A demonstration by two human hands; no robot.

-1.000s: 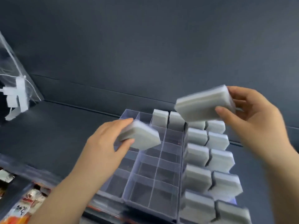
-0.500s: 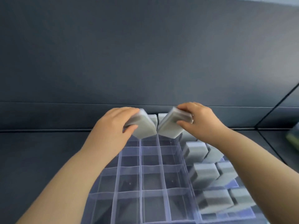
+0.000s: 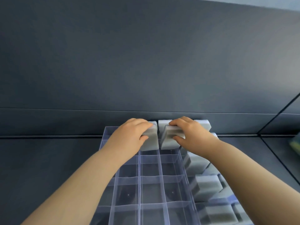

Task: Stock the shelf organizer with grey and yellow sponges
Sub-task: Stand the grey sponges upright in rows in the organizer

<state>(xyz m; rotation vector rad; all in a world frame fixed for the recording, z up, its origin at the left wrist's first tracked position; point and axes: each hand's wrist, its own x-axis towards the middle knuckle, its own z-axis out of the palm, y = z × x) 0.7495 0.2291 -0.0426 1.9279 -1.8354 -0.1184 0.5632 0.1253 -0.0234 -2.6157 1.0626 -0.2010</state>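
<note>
My left grip is clutching a grey sponge, my right grip is clutching a second grey sponge, both sitting side by side (slightly apart) in the clear organizer's far compartments.

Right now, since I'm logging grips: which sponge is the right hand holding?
The tilted sponge, pinched by the right hand; the left hand holds an upright one beside it.

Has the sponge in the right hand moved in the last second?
Yes. The right hand has brought the right sponge down from above the organizer to its far end, beside the left sponge.
</note>
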